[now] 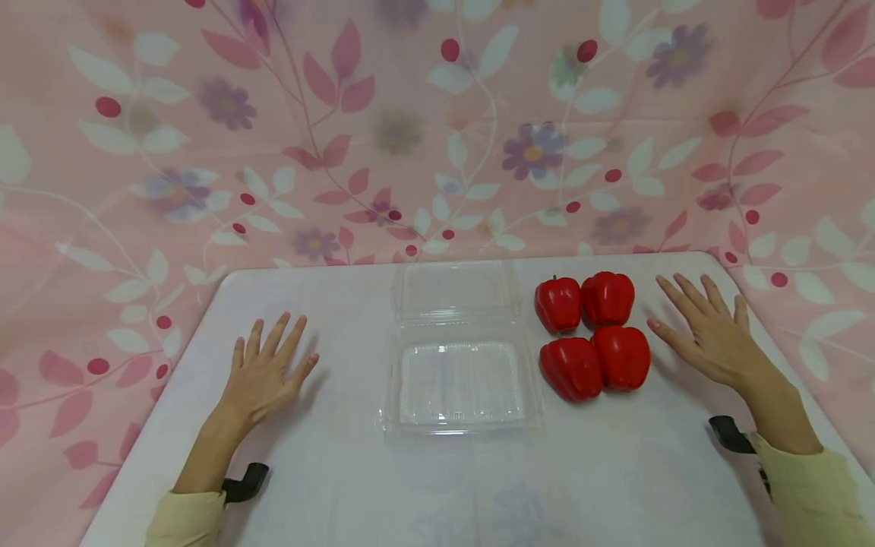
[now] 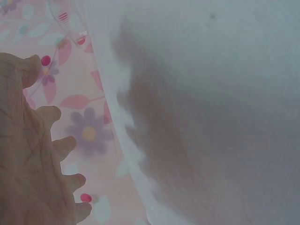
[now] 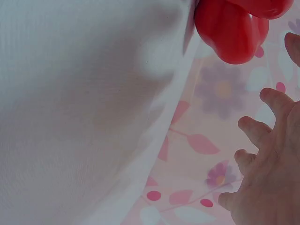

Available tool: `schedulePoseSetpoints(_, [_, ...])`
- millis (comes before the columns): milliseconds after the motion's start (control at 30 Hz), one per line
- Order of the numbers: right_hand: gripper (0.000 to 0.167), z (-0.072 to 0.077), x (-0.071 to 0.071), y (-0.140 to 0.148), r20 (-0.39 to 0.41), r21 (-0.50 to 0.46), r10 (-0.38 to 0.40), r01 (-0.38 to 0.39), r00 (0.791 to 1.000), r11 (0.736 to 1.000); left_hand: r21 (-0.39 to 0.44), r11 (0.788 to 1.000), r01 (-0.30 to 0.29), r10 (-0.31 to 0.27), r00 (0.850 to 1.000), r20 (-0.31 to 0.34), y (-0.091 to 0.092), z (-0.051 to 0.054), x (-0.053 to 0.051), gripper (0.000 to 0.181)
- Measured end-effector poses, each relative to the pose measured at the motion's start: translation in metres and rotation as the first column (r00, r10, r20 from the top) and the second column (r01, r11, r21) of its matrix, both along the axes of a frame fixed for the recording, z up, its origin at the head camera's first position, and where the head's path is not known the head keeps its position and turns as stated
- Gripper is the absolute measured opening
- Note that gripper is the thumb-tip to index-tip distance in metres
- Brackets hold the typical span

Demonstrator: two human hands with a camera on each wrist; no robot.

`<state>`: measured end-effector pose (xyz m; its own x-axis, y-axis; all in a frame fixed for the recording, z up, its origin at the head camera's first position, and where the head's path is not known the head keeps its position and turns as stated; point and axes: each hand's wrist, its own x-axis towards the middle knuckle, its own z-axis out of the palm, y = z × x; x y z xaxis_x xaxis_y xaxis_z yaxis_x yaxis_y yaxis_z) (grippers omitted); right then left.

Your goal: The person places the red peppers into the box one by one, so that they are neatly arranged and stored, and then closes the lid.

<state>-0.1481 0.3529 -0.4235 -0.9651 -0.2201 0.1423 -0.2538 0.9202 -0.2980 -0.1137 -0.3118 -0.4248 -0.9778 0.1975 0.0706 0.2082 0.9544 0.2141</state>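
Fingers spread, my left hand (image 1: 263,380) is held over the left side of the table, holding nothing; the left wrist view shows the same hand (image 2: 33,150) at its left edge. My right hand (image 1: 718,338), fingers also spread, holds nothing just right of several red bell peppers (image 1: 622,357). In the right wrist view that hand (image 3: 276,164) is at the lower right, with a red pepper (image 3: 232,33) at the top. A clear plastic container (image 1: 461,380) lies between the hands, left of the peppers, its lid (image 1: 458,289) folded open toward the back.
A white cloth covers the table (image 1: 328,471). Behind it and at its sides hangs a pink floral cloth (image 1: 424,137). Black wrist mounts (image 1: 246,484) sit at both forearms, beside the pale sleeves (image 1: 184,520).
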Motion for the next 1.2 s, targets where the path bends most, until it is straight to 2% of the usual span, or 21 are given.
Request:
schedulePoseSetpoints(500, [0.079,0.006,0.006,-0.010,0.015,-0.097,0.039,-0.037,0.999,0.995,0.091,0.992,0.086,-0.088,0.996,0.012,0.014,0.004,0.000,0.074])
schedulePoseSetpoints(833, [0.080,0.012,0.013,-0.015,0.058,-0.148,0.061,-0.052,0.996,0.988,0.168,0.971,0.172,-0.173,0.985,-0.004,0.025,0.008,0.005,0.076])
schedulePoseSetpoints(1033, [0.078,0.013,0.015,-0.016,0.052,-0.158,0.072,-0.063,0.996,0.985,0.243,0.955,0.167,-0.181,0.983,0.034,0.033,0.009,0.009,0.077])
schedulePoseSetpoints(1200, [0.079,0.015,0.018,-0.018,0.090,-0.156,0.074,-0.059,0.993,0.986,0.280,0.945,0.168,-0.200,0.976,0.088,0.040,0.008,0.011,0.077])
